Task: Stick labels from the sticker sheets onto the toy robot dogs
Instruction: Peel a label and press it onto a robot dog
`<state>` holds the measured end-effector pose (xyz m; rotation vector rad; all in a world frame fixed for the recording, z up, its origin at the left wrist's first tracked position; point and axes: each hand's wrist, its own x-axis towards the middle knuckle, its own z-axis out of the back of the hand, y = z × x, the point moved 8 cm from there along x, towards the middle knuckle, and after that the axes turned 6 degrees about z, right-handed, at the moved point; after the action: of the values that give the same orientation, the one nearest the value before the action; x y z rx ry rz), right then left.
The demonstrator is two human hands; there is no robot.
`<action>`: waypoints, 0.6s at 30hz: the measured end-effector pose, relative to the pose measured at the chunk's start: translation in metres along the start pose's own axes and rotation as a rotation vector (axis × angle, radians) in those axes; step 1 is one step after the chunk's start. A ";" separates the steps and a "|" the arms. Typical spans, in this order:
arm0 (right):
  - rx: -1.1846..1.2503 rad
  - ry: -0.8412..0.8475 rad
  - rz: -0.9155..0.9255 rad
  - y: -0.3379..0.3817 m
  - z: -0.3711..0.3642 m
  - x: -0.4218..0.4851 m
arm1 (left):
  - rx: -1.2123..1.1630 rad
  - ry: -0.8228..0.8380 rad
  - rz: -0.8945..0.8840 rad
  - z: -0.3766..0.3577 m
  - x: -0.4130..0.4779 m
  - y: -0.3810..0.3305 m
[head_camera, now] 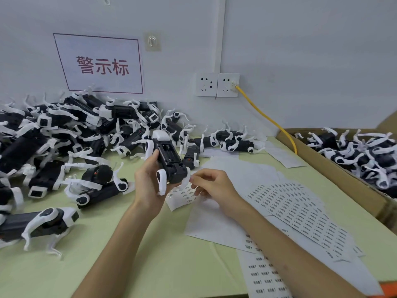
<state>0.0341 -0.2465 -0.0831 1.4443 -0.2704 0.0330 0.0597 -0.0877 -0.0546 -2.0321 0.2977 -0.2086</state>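
Observation:
My left hand [148, 186] grips a black and white toy robot dog [168, 160], belly up, above the green table. Just right of it, my right hand [211, 188] has its fingertips pinched together near the dog's rear leg; a label between them is too small to make out. Below both hands lies a small sticker sheet [182, 195] with printed labels. A larger sticker sheet [300, 214] fans out to the right, and another [264, 274] lies by my right forearm.
A large pile of robot dogs [64, 136] covers the table's left and back. A cardboard box [335, 168] at the right holds more dogs. One dog [43, 224] stands at the near left. A yellow cable [268, 119] runs from the wall socket.

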 end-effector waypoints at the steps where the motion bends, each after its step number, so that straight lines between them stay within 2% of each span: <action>1: 0.020 -0.006 -0.005 0.000 0.001 0.000 | -0.004 0.009 -0.009 -0.002 0.000 -0.001; 6: 0.112 -0.023 -0.041 -0.003 0.003 0.000 | 0.042 0.051 -0.086 -0.008 -0.002 -0.002; 18: 0.184 -0.026 -0.078 -0.005 0.004 -0.001 | -0.011 0.079 -0.089 -0.011 -0.004 -0.001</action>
<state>0.0332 -0.2511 -0.0876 1.6382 -0.2369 -0.0244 0.0534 -0.0957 -0.0489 -2.0529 0.2586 -0.3440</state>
